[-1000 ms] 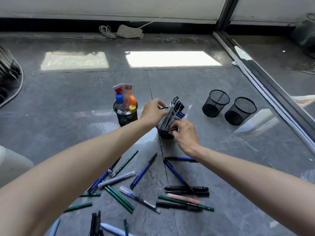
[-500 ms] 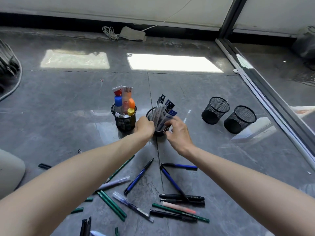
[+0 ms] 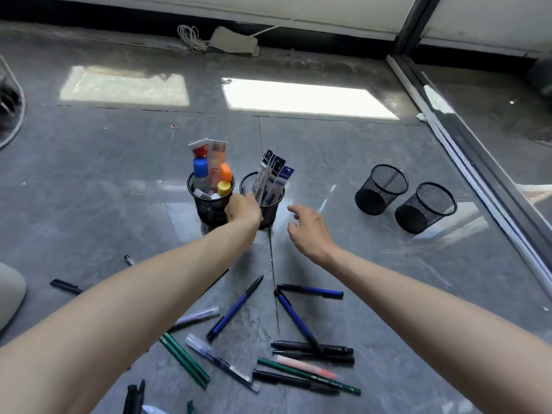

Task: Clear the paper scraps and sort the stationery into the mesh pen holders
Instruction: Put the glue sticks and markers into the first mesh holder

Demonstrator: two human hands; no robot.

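Two black mesh holders stand side by side on the grey floor. The left holder (image 3: 209, 204) carries glue tubes and correction bottles (image 3: 209, 168). The right holder (image 3: 273, 209) carries flat refill packs (image 3: 270, 176). My left hand (image 3: 242, 208) grips that right holder at its near-left rim. My right hand (image 3: 307, 231) hovers just right of it, fingers loose and holding nothing. Two empty mesh holders (image 3: 380, 189) (image 3: 425, 207) lean at the right. Several pens and pencils (image 3: 286, 348) lie scattered near me.
A glass partition with a metal track (image 3: 466, 150) runs along the right. A coiled cable and a grey adapter (image 3: 230, 40) lie by the far wall. A stray black pen (image 3: 65, 286) lies at the left, near a pale rounded object (image 3: 9, 294).
My right hand has let go of the refill-pack holder and drawn back to the right. The holder now stands close beside the glue holder, with my left hand still on it.
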